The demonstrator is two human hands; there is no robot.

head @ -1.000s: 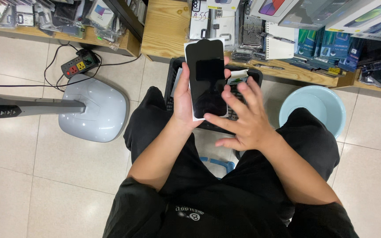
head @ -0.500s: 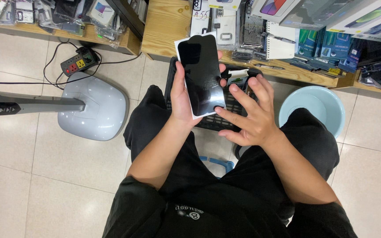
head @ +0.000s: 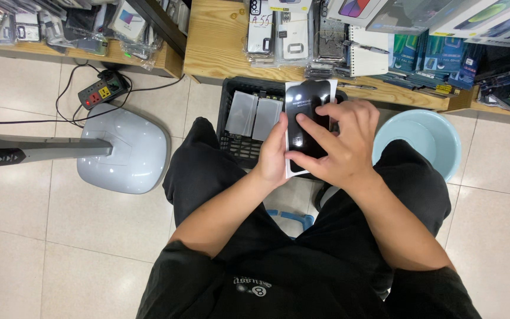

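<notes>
The flat black shiny phone-shaped slab w/ white edge (head: 306,121) stood up tall, long side pointing away from the person, over the black plastic crate (head: 231,112) btwn the knees. The left hand (head: 274,156) gripped its left edge & bottom. The right hand (head: 339,142) lay on top, fingers (head: 317,127) pressed flat on its face. Both hands touched it; neither was nearer.

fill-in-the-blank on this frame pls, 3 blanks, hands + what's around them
1. The left hand grips the black phone by its ____ edge.
2. The right hand presses its ____ on the phone's front.
3. Right of the black crate stands a pale ____ basin.

Missing words: left; fingers; blue
</notes>
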